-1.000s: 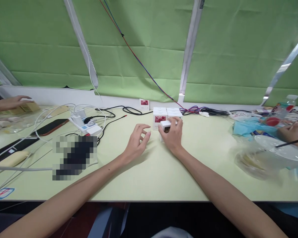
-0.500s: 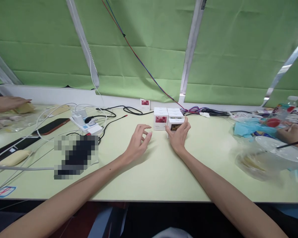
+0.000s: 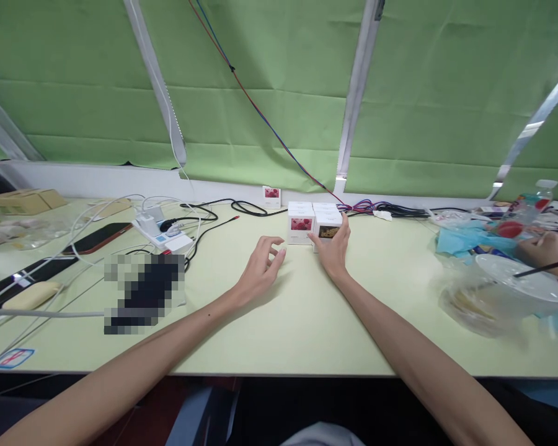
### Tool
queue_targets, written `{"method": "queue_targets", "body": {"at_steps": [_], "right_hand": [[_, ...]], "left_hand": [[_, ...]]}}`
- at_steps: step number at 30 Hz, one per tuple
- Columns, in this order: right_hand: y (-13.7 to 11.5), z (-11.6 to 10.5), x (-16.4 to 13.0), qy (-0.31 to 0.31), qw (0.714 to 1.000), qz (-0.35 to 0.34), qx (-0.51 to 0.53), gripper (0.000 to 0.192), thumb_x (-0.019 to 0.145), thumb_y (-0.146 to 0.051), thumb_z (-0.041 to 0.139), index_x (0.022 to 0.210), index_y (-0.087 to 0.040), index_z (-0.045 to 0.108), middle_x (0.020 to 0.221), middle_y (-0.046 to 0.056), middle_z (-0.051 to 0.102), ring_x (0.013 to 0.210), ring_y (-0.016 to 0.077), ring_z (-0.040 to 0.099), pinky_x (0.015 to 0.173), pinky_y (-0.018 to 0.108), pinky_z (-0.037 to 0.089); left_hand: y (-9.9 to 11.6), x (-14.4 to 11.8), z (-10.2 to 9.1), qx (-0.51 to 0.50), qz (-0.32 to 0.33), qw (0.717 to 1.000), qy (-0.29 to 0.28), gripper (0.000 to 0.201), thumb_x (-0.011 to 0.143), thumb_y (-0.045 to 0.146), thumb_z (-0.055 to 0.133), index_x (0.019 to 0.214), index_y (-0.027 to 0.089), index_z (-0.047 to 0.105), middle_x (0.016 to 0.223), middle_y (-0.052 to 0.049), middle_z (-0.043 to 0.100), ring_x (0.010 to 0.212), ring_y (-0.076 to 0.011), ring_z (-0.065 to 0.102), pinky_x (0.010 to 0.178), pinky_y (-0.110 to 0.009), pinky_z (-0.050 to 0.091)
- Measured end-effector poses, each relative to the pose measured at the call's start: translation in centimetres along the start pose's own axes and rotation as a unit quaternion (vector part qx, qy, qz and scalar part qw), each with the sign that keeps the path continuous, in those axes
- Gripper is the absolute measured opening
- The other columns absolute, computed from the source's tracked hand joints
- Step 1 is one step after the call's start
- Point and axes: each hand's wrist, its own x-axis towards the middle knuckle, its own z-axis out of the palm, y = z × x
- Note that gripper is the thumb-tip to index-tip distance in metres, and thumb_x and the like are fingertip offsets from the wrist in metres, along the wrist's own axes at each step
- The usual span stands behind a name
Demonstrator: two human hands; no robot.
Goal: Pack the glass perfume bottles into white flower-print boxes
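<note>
My right hand (image 3: pixel 333 251) grips a small white box (image 3: pixel 328 230) with a dark brown picture on its front, thumb on the left side and fingers on the right. The box stands on the table, right beside a white box with a red fruit picture (image 3: pixel 300 230). Behind them are more white box tops (image 3: pixel 323 207), partly hidden. My left hand (image 3: pixel 263 263) hovers just left of the boxes, fingers curved and apart, holding nothing.
On the left lie a power strip (image 3: pixel 167 238), cables, phones (image 3: pixel 97 238) and a pale oval object (image 3: pixel 31 296). A small card (image 3: pixel 272 196) leans at the wall. To the right are a lidded plastic cup (image 3: pixel 521 279), blue cloth-like material (image 3: pixel 460 238) and another person's hand (image 3: pixel 546 251).
My right hand has pushed the brown-picture box slightly back, level with its neighbour. My left hand has barely moved. At far left, another person's hand has withdrawn from the cardboard box.
</note>
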Motion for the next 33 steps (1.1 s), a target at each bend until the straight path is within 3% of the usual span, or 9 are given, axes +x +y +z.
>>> {"method": "queue_targets", "body": {"at_steps": [8,13,17,22,25,28,31,33], "right_hand": [[0.2,-0.4,0.3,0.010,1.000,0.005,0.024,0.108,0.072,-0.039,0.082,0.156,-0.021,0.017,0.158,0.018,0.034,0.148,0.0301,0.032,0.122,0.048,0.027],[-0.2,-0.5,0.1,0.017,0.999,0.009,0.026,0.109,0.073,-0.053,0.079,0.156,-0.020,0.017,0.161,0.020,0.029,0.151,0.0313,0.027,0.122,0.050,0.026],[-0.6,-1.0,-0.8,0.029,0.999,-0.021,0.019,0.085,0.087,-0.058,0.062,0.152,-0.021,0.023,0.157,0.019,0.035,0.148,0.0294,0.031,0.120,0.051,0.028],[1.1,-4.1,-0.4,0.029,0.996,-0.072,-0.039,0.047,0.101,-0.043,0.036,0.140,-0.018,0.038,0.142,0.018,0.048,0.137,0.0267,0.042,0.116,0.051,0.033],[3.3,-6.5,0.9,-0.071,0.982,-0.071,-0.163,0.044,0.098,-0.031,0.035,0.138,-0.012,0.042,0.139,0.021,0.051,0.134,0.0281,0.046,0.111,0.050,0.038],[5.1,-8.1,1.6,-0.157,0.965,-0.053,-0.205,0.042,0.093,-0.021,0.041,0.131,-0.011,0.055,0.130,0.020,0.062,0.122,0.0289,0.058,0.106,0.046,0.044],[5.8,-8.4,1.5,-0.234,0.943,-0.037,-0.235,0.035,0.091,-0.016,0.046,0.118,-0.014,0.068,0.119,0.015,0.071,0.110,0.0271,0.066,0.100,0.039,0.048],[5.8,-8.2,1.4,-0.263,0.930,-0.032,-0.253,0.036,0.093,-0.015,0.044,0.117,-0.016,0.070,0.123,0.013,0.070,0.111,0.0258,0.067,0.101,0.037,0.047]], "left_hand": [[-1.1,0.4,0.1,0.013,-0.022,1.000,-0.009,0.030,0.101,0.047,0.044,0.119,0.024,0.052,0.124,-0.007,0.054,0.101,-0.0183,0.060,0.068,-0.029,0.056],[-1.8,0.5,0.2,0.035,-0.024,0.999,0.002,0.028,0.099,0.045,0.047,0.118,0.024,0.052,0.121,-0.007,0.054,0.097,-0.0174,0.062,0.072,-0.031,0.057],[-2.7,0.6,0.1,0.067,-0.014,0.998,0.017,0.028,0.094,0.037,0.055,0.118,0.022,0.051,0.121,-0.008,0.051,0.094,-0.0168,0.062,0.076,-0.032,0.058],[-3.9,2.1,-1.6,0.111,0.000,0.989,0.098,0.040,0.090,0.031,0.056,0.127,0.021,0.044,0.126,-0.011,0.049,0.100,-0.0195,0.061,0.082,-0.036,0.058],[-4.9,3.1,-2.9,0.200,-0.034,0.976,0.074,0.040,0.093,0.032,0.049,0.131,0.019,0.044,0.135,-0.014,0.049,0.115,-0.0240,0.060,0.095,-0.040,0.054],[-6.3,3.6,-3.5,0.247,-0.065,0.966,0.024,0.043,0.091,0.028,0.050,0.132,0.017,0.048,0.139,-0.016,0.054,0.127,-0.0308,0.054,0.108,-0.046,0.045],[-7.3,3.5,-3.6,0.276,-0.097,0.956,-0.022,0.037,0.090,0.030,0.051,0.124,0.015,0.056,0.128,-0.017,0.063,0.130,-0.0340,0.053,0.108,-0.046,0.043],[-7.6,3.4,-3.6,0.294,-0.110,0.948,-0.045,0.033,0.093,0.033,0.047,0.118,0.016,0.059,0.122,-0.015,0.066,0.125,-0.0329,0.056,0.105,-0.044,0.044]]}}
